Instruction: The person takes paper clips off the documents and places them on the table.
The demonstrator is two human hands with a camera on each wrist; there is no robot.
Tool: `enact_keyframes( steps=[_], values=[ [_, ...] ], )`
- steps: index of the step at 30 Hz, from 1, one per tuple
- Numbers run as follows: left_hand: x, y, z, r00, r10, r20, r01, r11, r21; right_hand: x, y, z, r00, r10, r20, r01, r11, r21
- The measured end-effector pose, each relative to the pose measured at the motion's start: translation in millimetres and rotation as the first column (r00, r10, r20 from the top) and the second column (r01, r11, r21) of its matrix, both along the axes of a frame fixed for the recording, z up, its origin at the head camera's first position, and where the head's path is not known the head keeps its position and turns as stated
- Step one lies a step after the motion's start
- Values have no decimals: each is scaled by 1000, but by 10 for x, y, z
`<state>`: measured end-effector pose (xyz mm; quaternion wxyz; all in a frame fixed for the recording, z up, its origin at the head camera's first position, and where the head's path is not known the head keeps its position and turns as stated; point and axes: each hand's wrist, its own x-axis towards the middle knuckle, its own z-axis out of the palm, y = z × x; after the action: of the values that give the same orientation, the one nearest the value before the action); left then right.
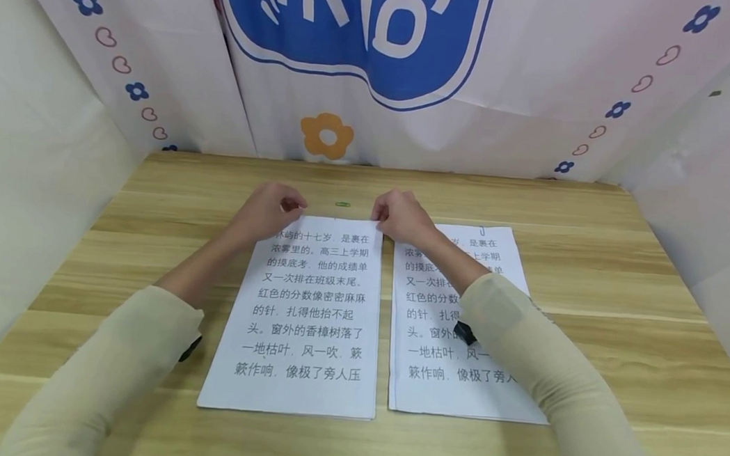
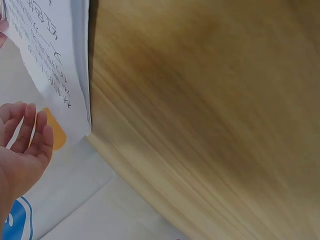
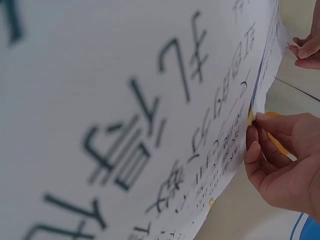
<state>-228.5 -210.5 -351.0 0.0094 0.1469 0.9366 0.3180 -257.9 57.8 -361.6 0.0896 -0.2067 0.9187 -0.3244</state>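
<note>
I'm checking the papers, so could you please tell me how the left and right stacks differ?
The right stack has a clip at its top edge; none is plain on the left stack. The right arm covers part of the right stack's text, while the left stack's shows almost fully. Both are white, printed and lie on the table.

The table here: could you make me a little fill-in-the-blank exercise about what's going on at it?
1. The loose clip on the table is coloured ____.
2. The right hand touches the left stack at its top ____ corner.
3. A second clip sits at the ____, not bottom, edge of the right stack.

Missing words: green; right; top.
</note>
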Motion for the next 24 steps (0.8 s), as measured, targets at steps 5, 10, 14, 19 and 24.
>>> enact_keyframes(
  steps=[5,10,14,19,24],
  values=[
    [26,20,-1,1000,-10,0,10,1000,2,7,27,11,1000,23,-6,-23,999,24],
    [38,88,-10,999,-26,-19,26,1000,-5,40,94,48,998,49,-28,-49,999,3],
    [64,186,15,999,-40,-29,40,999,-9,78,205,71,998,60,-27,-61,998,-33],
    [114,348,33,999,-43,0,43,999,6,132,390,79,998,62,-29,-64,995,-71],
    [120,503,25,996,-86,4,86,996,14,196,578,119,998,55,-37,-57,996,-74]
  ],
)
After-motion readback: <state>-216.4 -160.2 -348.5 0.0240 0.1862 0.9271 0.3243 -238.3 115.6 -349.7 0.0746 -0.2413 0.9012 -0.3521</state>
